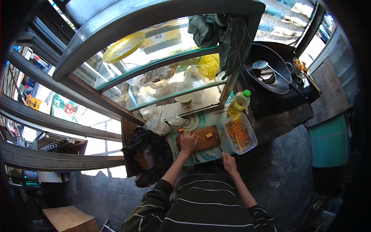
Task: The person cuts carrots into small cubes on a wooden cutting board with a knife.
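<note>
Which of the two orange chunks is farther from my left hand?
The squarish chunk to the right of your left hand, on the cutting board; the other chunk lies close beside that hand.

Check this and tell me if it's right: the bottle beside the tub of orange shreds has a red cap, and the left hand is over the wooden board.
Not quite: the head view shows that the cap is green, not red. The bottle is beside the tub of orange shreds, and the left hand is over the wooden board.
</note>
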### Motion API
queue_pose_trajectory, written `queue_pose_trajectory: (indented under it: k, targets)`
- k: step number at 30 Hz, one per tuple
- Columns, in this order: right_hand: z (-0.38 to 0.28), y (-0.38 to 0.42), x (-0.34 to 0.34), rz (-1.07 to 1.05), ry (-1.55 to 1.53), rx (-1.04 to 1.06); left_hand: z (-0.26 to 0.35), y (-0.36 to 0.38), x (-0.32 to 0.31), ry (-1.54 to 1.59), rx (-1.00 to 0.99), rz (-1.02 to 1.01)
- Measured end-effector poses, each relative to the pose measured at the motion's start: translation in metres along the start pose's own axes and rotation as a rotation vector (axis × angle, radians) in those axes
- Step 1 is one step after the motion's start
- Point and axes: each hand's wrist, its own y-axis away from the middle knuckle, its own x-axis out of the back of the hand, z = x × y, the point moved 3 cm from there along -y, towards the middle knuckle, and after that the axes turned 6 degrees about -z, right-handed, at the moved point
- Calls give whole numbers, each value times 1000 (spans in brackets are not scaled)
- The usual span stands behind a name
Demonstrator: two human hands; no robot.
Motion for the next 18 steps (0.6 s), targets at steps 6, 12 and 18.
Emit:
queue_pose_trajectory:
  k: [6,12,18]
  targets:
    - [1,2,-1,-7,15,-13,-48,-6,21,135,11,12]
    - [3,3,-5,-24,16,-21,-78,-27,-3,58,246,-166]
    - [5,6,-5,-26,32,-37,-79,-41,-3,-195,228,-427]
